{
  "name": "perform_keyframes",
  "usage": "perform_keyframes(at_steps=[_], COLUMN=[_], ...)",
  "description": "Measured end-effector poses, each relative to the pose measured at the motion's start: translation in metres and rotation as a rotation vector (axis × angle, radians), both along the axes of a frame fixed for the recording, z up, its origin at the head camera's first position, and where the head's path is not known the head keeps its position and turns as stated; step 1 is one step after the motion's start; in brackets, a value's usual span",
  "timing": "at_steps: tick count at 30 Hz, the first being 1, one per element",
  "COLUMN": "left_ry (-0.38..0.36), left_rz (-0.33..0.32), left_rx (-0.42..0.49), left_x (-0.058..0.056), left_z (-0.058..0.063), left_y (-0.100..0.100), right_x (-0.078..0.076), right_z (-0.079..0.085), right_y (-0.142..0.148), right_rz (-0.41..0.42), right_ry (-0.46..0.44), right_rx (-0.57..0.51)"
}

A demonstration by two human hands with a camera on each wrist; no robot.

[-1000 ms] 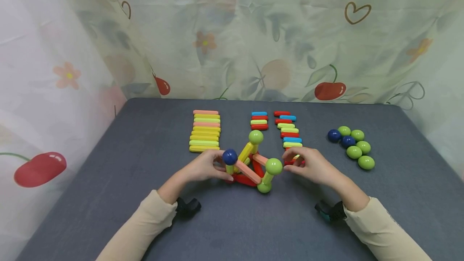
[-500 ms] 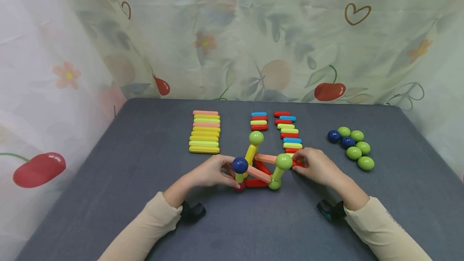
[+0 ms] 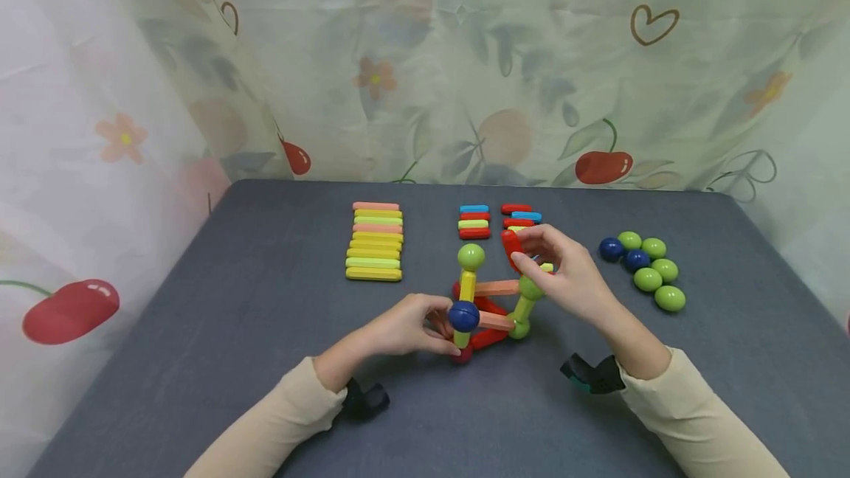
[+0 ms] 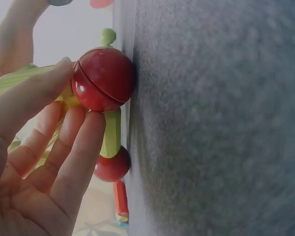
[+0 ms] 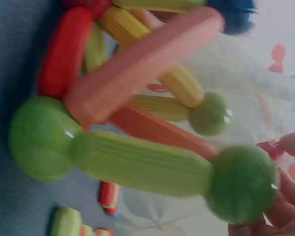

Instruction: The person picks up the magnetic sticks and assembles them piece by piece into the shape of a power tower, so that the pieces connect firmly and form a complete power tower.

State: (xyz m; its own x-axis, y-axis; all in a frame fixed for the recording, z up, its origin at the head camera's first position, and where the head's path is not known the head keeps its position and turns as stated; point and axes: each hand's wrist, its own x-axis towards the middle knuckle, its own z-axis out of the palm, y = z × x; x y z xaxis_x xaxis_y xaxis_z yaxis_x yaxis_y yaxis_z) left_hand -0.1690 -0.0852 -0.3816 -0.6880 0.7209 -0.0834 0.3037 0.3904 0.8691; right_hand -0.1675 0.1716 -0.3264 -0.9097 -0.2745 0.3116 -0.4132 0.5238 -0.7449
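Observation:
A frame built of magnetic-style sticks and balls stands on the dark table. A blue ball [image 3: 463, 316] tops its near left corner, green balls [image 3: 471, 257] sit at other corners, and pink sticks [image 3: 496, 321] run across its upper part. My left hand [image 3: 408, 327] holds that near left corner, thumb and fingers around the upright light-green stick and at the red ball [image 4: 107, 78] below. My right hand [image 3: 567, 275] pinches a red building stick [image 3: 510, 249], raised and tilted above the frame's right side. In the right wrist view, a green ball [image 5: 242, 184] partly covers the right fingers.
Pink, yellow and light-green sticks [image 3: 374, 243] lie in a column at back left. A short stack of sticks [image 3: 474, 224] lies at back centre, with another column [image 3: 518, 209] partly behind my right hand. Green and blue balls [image 3: 648, 279] cluster at right. A patterned curtain [image 3: 425, 94] hangs behind.
My right hand has picked the red stick from the near end of the right column and lifted it toward the frame. My left hand has shifted and turned the frame to the right.

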Motion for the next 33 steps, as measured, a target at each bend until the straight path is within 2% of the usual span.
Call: perform_keyframes(at_steps=[8, 14, 19, 22, 26, 28, 30, 33], left_ry=[-0.01, -0.03, -0.058, -0.023, 0.022, 0.029, 0.035, 0.048], left_rz=[0.005, 0.006, -0.015, 0.039, 0.191, 0.243, 0.252, 0.195], left_rx=[-0.001, 0.009, 0.013, 0.033, 0.113, 0.159, 0.203, 0.241], left_x=[0.002, 0.002, -0.004, -0.013, -0.024, -0.027, -0.028, -0.03], left_z=[0.002, 0.003, 0.007, 0.015, 0.025, 0.029, 0.031, 0.032], left_y=[0.004, 0.004, -0.003, -0.012, -0.019, -0.02, -0.02, -0.021], right_x=[0.002, 0.001, 0.002, 0.002, 0.0, -0.001, -0.004, -0.008], right_z=[-0.016, -0.021, -0.024, -0.024, -0.023, -0.022, -0.021, -0.019], right_y=[-0.005, -0.009, -0.011, -0.012, -0.012, -0.013, -0.015, -0.02], right_rz=[0.007, 0.001, 0.005, 0.01, 0.044, 0.076, 0.121, 0.193], right_ry=[-0.022, 0.016, 0.045, 0.047, 0.031, 0.013, -0.003, -0.036], right_rx=[0.036, 0.106, 0.125, 0.121, 0.124, 0.124, 0.125, 0.121])
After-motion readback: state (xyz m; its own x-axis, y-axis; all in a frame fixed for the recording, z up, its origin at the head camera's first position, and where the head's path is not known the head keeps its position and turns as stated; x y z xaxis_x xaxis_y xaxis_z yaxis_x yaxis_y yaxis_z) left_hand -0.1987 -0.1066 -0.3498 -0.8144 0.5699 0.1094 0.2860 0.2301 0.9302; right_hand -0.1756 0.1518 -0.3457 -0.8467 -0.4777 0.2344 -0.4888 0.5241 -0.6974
